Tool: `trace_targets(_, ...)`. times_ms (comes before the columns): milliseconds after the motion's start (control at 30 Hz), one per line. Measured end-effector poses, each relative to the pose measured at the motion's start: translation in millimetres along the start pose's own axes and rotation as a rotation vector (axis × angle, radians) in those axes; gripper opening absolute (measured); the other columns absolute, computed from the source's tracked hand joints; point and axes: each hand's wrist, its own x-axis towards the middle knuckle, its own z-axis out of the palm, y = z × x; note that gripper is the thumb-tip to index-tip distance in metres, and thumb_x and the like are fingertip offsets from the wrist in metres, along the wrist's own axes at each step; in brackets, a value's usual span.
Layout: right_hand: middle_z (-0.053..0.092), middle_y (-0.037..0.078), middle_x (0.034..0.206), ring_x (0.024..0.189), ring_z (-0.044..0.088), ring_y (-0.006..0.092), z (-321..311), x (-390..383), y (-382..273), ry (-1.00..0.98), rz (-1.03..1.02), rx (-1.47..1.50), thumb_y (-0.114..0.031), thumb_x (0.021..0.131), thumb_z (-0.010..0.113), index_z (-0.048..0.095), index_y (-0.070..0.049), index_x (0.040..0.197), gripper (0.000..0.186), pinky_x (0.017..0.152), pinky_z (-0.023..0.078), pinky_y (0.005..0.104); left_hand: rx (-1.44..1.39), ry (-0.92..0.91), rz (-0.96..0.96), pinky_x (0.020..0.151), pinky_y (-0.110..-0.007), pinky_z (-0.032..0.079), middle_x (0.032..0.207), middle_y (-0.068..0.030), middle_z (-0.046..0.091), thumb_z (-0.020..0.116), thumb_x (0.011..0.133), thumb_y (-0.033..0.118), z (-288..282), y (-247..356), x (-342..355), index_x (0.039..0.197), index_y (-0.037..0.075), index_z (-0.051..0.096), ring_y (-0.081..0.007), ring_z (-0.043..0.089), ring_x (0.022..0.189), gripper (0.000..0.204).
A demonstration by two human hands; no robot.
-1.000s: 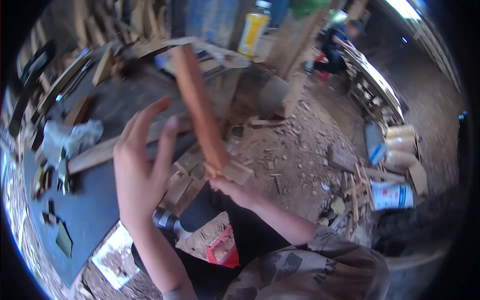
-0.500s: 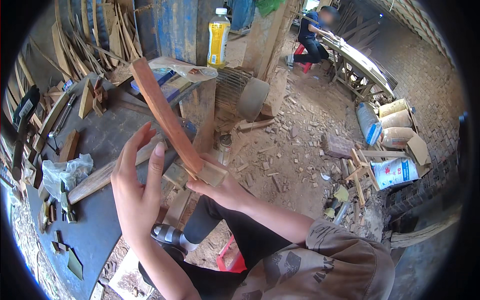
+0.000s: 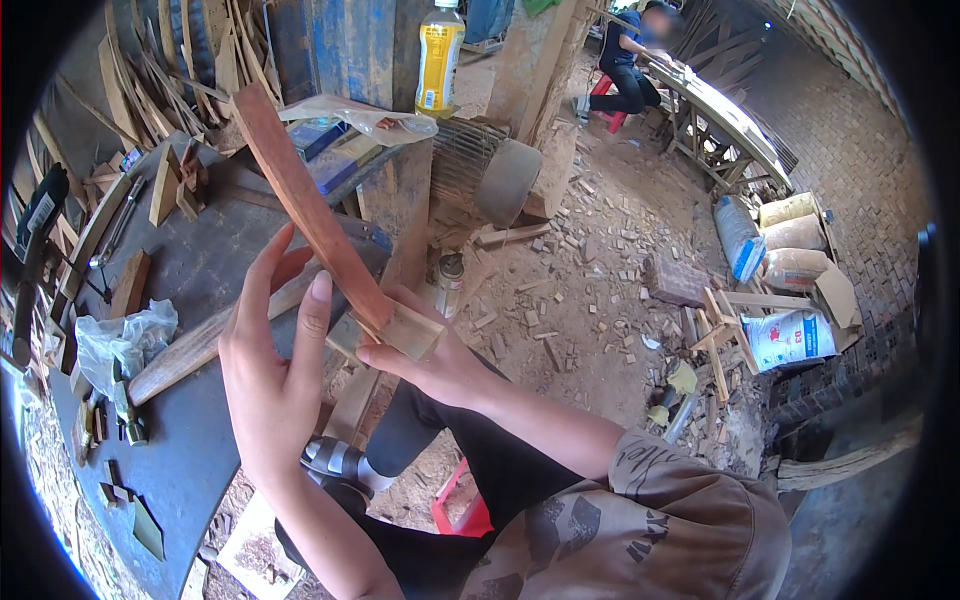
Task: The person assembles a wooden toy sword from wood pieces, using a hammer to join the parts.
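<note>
Gripping right hand [image 3: 445, 370]: clamped on pale block [image 3: 413, 334] and reddish bar [image 3: 312, 213]; steadiness seemed key.
Left hand [image 3: 272, 365]: hovered near, fingers apart.

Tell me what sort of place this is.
Most likely a woodworking workshop: wood scraps litter the ground, long wooden strips lean at the upper left, and the right hand holds a reddish wooden bar.
</note>
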Motion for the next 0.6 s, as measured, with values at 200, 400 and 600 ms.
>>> trace_targets(200, 0.062, -0.002, 0.099, 0.094, 0.061, 0.0067, 2, 4, 4, 0.005, -0.012, -0.044, -0.012, 0.094, 0.076, 0.052, -0.006, 0.131, 0.044, 0.083, 0.049, 0.0263, -0.002, -0.063, -0.085, 0.101, -0.039, 0.050, 0.120, -0.0184, 0.073, 0.062, 0.104, 0.026, -2, 5, -2, 0.144, 0.000, 0.057, -0.0265, 0.069, 0.113, 0.048)
trace_targets(400, 0.064, 0.006, 0.111, 0.103, 0.063, 0.0143, 2, 5, 7, -0.019, 0.039, -0.044, -0.022, 0.091, 0.080, 0.053, -0.006, 0.131, 0.051, 0.090, 0.050, 0.0321, 0.038, -0.017, 0.002, 0.093, -0.042, 0.055, 0.115, -0.0229, 0.074, 0.066, 0.101, 0.023, -3, -5, -2, 0.142, -0.002, 0.056, -0.0348, 0.074, 0.109, 0.049)
trace_targets(600, 0.063, 0.005, 0.110, 0.102, 0.062, 0.0128, 3, 5, 11, -0.012, 0.027, -0.009, -0.021, 0.092, 0.080, 0.053, -0.006, 0.130, 0.050, 0.089, 0.049, 0.0316, 0.028, -0.026, 0.000, 0.095, -0.042, 0.054, 0.115, -0.0223, 0.075, 0.066, 0.101, 0.022, -2, -4, -1, 0.142, -0.003, 0.056, -0.0336, 0.074, 0.109, 0.049)
